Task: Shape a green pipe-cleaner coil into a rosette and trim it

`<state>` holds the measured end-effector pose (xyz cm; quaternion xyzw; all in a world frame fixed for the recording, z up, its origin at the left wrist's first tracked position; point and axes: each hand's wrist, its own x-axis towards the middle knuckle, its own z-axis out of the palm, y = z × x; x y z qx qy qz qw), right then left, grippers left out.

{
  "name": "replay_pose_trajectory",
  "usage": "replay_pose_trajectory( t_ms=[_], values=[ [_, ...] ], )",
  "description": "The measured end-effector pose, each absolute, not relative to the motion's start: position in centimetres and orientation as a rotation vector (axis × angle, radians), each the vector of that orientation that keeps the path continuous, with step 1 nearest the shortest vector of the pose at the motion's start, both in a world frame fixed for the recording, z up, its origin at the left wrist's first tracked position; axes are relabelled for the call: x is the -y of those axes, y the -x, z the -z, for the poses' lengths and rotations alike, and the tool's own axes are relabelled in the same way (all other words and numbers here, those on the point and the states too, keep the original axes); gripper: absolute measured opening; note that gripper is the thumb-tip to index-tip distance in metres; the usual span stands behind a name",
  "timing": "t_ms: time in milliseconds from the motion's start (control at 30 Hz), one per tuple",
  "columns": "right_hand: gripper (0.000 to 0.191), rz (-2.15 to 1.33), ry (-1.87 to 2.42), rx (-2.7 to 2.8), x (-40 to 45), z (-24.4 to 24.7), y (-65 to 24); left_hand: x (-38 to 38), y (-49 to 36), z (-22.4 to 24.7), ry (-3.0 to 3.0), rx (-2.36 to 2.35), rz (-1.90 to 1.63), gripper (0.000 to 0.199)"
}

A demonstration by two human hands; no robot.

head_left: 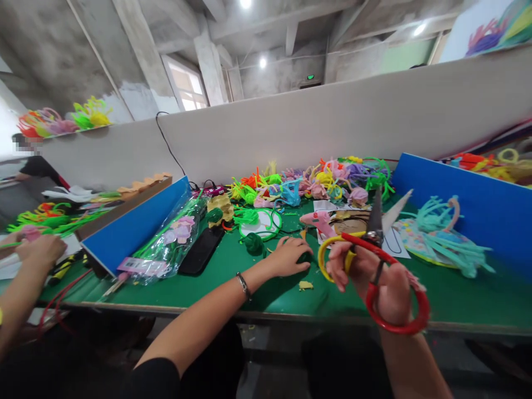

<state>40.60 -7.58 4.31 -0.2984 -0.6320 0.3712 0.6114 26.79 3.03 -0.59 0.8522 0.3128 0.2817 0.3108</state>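
Note:
My right hand (pixel 388 282) grips a pair of scissors (pixel 376 219) with red and yellow handles. The blades point up and away from me and stand apart, with nothing between them. My left hand (pixel 291 256) rests on the green table, its fingers curled over a small dark green lump (pixel 305 257) that is partly hidden. To the left of that hand lies a similar dark green ball (pixel 253 244). A pink glue gun (pixel 319 223) lies just beyond my hands. Close to my left fingertips is a yellow scrap (pixel 305 285).
Blue dividers (pixel 137 230) (pixel 461 208) flank the table. A black phone (pixel 201 250) and a plastic bag of green stems (pixel 166 244) lie left. Colourful fuzzy-stem pieces (pixel 316 183) are heaped at the back; a turquoise one (pixel 444 233) lies right. A co-worker's hand (pixel 41 252) is beyond the left divider.

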Motion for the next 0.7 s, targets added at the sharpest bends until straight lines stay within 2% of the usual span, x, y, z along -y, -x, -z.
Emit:
replay_pose_trajectory(
  t_ms=[100, 233, 333, 400, 567, 700],
  values=[
    [0.060, -0.826, 0.779, 1.505, 8.5, -4.3, -42.8, -3.9, -26.2, 0.1, -2.233, -0.844, -0.788, 0.004],
    [0.056, -0.783, 0.938, 1.599, 8.8, -3.2, -45.0, -5.5, -25.5, -0.8, -2.186, -0.870, -0.866, 0.018],
    [0.057, -0.800, 0.994, 1.600, 8.7, -3.0, -45.0, -6.1, -24.9, -1.4, -2.189, -0.849, -0.859, 0.015],
    [0.062, -0.862, 0.930, 1.602, 8.9, -3.2, -44.2, -5.9, -24.4, -2.1, -2.209, -0.801, -0.803, 0.008],
    [0.071, -1.136, 0.690, 1.542, 9.7, -3.9, -41.3, -3.1, -22.6, -5.6, -2.212, -0.601, -0.709, 0.020],
    [0.072, -1.308, 0.568, 1.538, 9.7, -4.2, -38.9, 0.4, -21.9, -8.0, -1.779, -0.325, -1.060, 0.012]
  ],
)
